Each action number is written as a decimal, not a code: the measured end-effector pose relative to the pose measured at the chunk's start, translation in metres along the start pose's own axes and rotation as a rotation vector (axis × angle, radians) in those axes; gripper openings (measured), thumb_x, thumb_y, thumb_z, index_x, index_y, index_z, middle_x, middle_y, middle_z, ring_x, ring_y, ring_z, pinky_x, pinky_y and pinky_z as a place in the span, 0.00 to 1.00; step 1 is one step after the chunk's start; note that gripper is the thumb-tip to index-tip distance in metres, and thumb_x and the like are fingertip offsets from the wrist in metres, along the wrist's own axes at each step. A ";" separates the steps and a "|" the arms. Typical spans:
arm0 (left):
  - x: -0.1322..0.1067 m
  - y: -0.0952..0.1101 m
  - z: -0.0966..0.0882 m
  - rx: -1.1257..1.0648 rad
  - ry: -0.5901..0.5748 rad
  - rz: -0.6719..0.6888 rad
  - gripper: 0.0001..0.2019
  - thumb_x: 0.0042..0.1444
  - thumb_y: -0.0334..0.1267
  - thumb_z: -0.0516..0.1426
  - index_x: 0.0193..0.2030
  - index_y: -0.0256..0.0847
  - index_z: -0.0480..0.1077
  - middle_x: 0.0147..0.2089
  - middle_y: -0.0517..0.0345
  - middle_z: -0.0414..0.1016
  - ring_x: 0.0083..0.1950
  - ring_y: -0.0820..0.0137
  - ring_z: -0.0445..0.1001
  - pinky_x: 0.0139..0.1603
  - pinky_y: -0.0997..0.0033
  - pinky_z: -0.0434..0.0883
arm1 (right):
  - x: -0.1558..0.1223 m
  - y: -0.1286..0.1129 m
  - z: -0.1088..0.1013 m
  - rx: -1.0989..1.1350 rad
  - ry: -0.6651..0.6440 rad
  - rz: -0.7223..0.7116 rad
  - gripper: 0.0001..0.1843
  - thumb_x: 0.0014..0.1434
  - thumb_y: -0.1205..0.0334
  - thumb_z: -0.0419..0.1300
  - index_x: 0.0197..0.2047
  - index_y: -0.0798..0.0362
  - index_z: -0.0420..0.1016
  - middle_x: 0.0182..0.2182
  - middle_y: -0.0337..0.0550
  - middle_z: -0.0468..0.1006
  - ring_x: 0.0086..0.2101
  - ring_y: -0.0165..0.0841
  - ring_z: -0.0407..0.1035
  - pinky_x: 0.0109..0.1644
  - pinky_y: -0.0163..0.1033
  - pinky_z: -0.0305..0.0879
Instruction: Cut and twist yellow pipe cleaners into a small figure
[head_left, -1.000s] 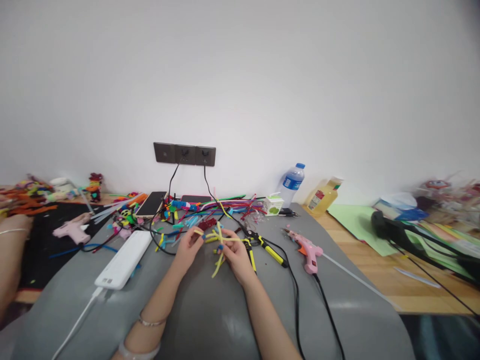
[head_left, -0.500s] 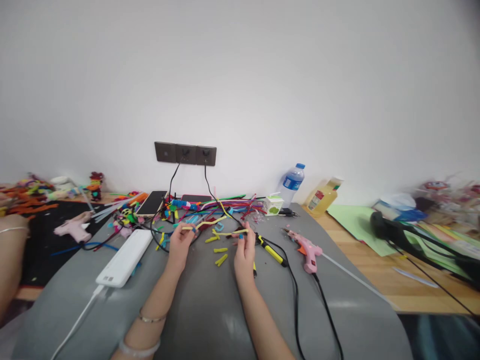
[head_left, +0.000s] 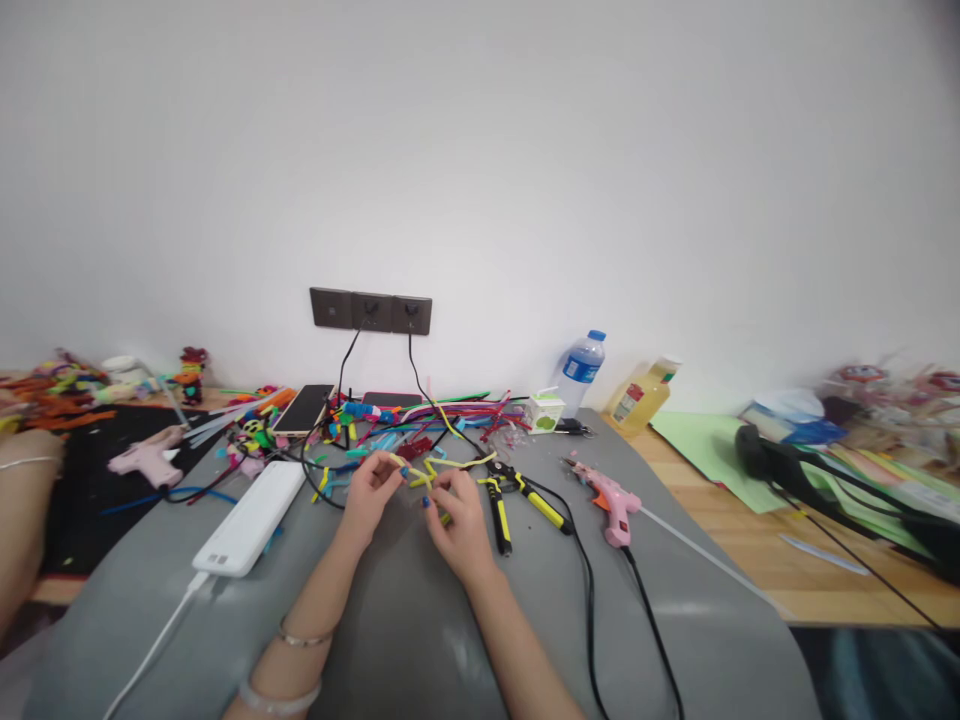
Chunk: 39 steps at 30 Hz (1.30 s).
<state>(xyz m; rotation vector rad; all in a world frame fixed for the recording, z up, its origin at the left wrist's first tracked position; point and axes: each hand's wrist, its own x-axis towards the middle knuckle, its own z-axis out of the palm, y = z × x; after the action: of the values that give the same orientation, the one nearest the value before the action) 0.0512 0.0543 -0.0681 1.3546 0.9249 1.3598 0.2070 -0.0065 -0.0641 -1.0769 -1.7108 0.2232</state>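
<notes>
My left hand (head_left: 373, 497) and my right hand (head_left: 455, 517) meet over the grey mat (head_left: 420, 620), fingers pinched on yellow pipe cleaner pieces (head_left: 431, 472). One yellow strand (head_left: 469, 463) runs off to the right from between the hands. Black-and-yellow pliers (head_left: 504, 505) lie just right of my right hand. A pink glue gun (head_left: 615, 497) rests further right, its black cord trailing toward me.
A heap of coloured pipe cleaners (head_left: 420, 415) and a phone (head_left: 302, 407) lie by the wall sockets (head_left: 370, 310). A white power strip (head_left: 247, 517) is at left, a second pink glue gun (head_left: 142, 461) beyond. A water bottle (head_left: 580, 372) stands behind. Another person's arm (head_left: 22, 510) enters far left.
My hands were apart half a second ago, each with a yellow strand; they have come together over the loose yellow pieces on the mat.
</notes>
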 end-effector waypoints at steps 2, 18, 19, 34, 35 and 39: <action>0.000 0.000 0.000 0.005 -0.004 0.017 0.09 0.49 0.43 0.61 0.32 0.40 0.70 0.33 0.57 0.74 0.36 0.68 0.73 0.36 0.71 0.72 | 0.001 0.000 0.000 0.007 0.029 0.013 0.14 0.56 0.71 0.54 0.42 0.47 0.76 0.39 0.46 0.72 0.43 0.40 0.66 0.48 0.47 0.62; -0.001 -0.001 0.002 0.239 -0.122 0.085 0.07 0.48 0.38 0.60 0.33 0.39 0.75 0.25 0.61 0.70 0.24 0.74 0.65 0.25 0.77 0.63 | 0.002 0.031 0.001 0.831 0.257 0.568 0.14 0.50 0.53 0.67 0.35 0.51 0.73 0.24 0.39 0.76 0.26 0.33 0.71 0.31 0.37 0.67; -0.001 -0.001 0.003 0.232 -0.129 0.066 0.07 0.48 0.38 0.60 0.34 0.40 0.75 0.24 0.62 0.70 0.23 0.74 0.65 0.24 0.76 0.63 | 0.002 0.032 0.001 0.841 0.223 0.568 0.14 0.50 0.52 0.68 0.35 0.51 0.74 0.24 0.39 0.76 0.26 0.33 0.70 0.32 0.37 0.67; -0.005 -0.002 0.007 0.417 -0.264 0.142 0.08 0.52 0.35 0.56 0.34 0.40 0.78 0.34 0.55 0.78 0.18 0.78 0.63 0.20 0.77 0.59 | 0.002 0.030 0.002 0.830 0.243 0.523 0.13 0.51 0.51 0.67 0.31 0.51 0.71 0.27 0.36 0.71 0.26 0.29 0.66 0.32 0.35 0.65; -0.005 -0.001 0.007 0.446 -0.282 0.187 0.08 0.52 0.33 0.56 0.33 0.40 0.78 0.35 0.55 0.78 0.19 0.78 0.63 0.21 0.77 0.59 | 0.003 0.029 0.002 0.825 0.253 0.507 0.13 0.51 0.52 0.67 0.31 0.51 0.72 0.30 0.37 0.72 0.27 0.29 0.67 0.33 0.35 0.65; -0.005 -0.002 0.009 0.513 -0.320 0.298 0.09 0.52 0.29 0.56 0.34 0.39 0.78 0.33 0.56 0.77 0.22 0.77 0.64 0.25 0.77 0.60 | 0.004 0.028 0.001 0.827 0.241 0.485 0.13 0.52 0.52 0.66 0.30 0.52 0.72 0.34 0.40 0.75 0.28 0.29 0.68 0.35 0.36 0.67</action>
<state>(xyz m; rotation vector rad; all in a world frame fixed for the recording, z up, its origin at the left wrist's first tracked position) 0.0599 0.0490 -0.0703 2.1027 0.9092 1.1036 0.2215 0.0125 -0.0787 -0.8122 -0.9499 0.9709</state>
